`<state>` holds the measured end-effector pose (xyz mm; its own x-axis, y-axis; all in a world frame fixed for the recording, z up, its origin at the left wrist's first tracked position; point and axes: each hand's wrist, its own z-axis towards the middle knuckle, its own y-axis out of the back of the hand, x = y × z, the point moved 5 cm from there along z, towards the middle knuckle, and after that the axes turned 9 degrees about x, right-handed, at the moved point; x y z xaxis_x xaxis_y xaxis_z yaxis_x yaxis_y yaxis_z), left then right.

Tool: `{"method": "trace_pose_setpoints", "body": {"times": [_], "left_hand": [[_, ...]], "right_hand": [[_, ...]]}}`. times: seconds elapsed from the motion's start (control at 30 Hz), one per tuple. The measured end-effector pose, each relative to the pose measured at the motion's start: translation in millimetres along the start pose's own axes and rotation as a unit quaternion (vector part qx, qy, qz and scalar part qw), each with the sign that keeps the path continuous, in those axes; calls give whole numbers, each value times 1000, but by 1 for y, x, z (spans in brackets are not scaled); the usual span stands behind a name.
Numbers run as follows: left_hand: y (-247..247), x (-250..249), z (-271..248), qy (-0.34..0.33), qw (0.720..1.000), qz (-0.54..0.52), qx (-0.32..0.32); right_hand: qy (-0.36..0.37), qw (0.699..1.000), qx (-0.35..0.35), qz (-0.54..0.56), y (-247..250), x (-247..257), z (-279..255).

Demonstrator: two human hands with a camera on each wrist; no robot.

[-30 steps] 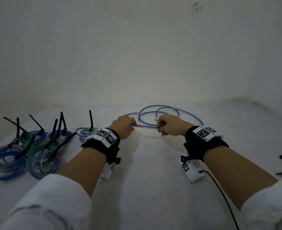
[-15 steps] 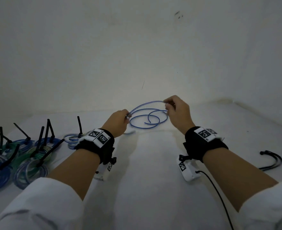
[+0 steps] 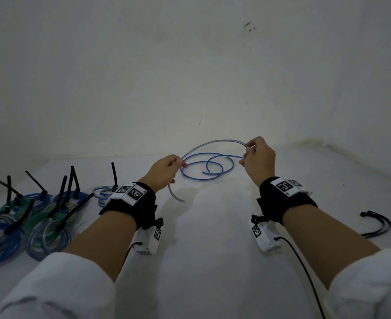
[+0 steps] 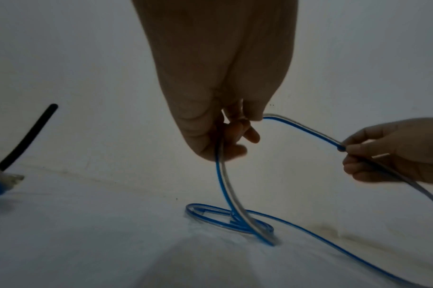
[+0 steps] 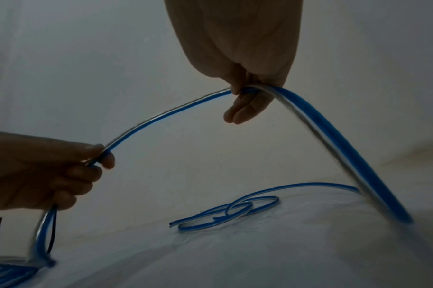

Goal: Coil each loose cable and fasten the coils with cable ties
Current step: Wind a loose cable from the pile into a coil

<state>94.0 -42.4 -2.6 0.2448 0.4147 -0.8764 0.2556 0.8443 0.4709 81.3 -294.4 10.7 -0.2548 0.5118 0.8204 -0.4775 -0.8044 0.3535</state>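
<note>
Blue-and-clear cable [image 3: 209, 168] in loose loops mid-table [image 3: 213, 261], arched between left hand [image 3: 164, 170] and right hand [image 3: 259, 157], both pinching it, short end dangling below the left

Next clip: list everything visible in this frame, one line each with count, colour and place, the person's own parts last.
loose cable: one, blue and clear, raised between both hands, its remaining loops lying on the table behind them.
tied coils: about six, exact count unclear where they overlap; blue, green and clear, clustered on the table's left, each with a black tie tail sticking up.
spare cable ties: a small black bunch, count unclear, at the table's right edge.
table: one, white, under everything.
wall: white, behind the table.
wrist cameras: two, white, on black straps under the wrists.
left hand: grips the cable.
right hand: pinches the cable's raised arc.
</note>
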Motion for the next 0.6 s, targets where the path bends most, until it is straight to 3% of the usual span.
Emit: {"method": "trace_pose_setpoints", "body": {"times": [0.13,0.27,0.4,0.5,0.6], "left_hand": [[4,-12,-5,-54,987,-149,36],[3,-27,-8,-109,981,-159,31],[8,-34,-5,-134,958,-252,9],[8,-41,-3,-137,930,-339,34],[3,-49,-8,-164,939,-300,42]], "right_hand": [[-45,998,12,-43,-3,-10,2],[-49,992,34,-111,-10,-6,0],[-17,980,80,-179,-16,3,-5],[15,968,124,-219,-21,8,-12],[47,955,165,-240,-30,13,-20]]}}
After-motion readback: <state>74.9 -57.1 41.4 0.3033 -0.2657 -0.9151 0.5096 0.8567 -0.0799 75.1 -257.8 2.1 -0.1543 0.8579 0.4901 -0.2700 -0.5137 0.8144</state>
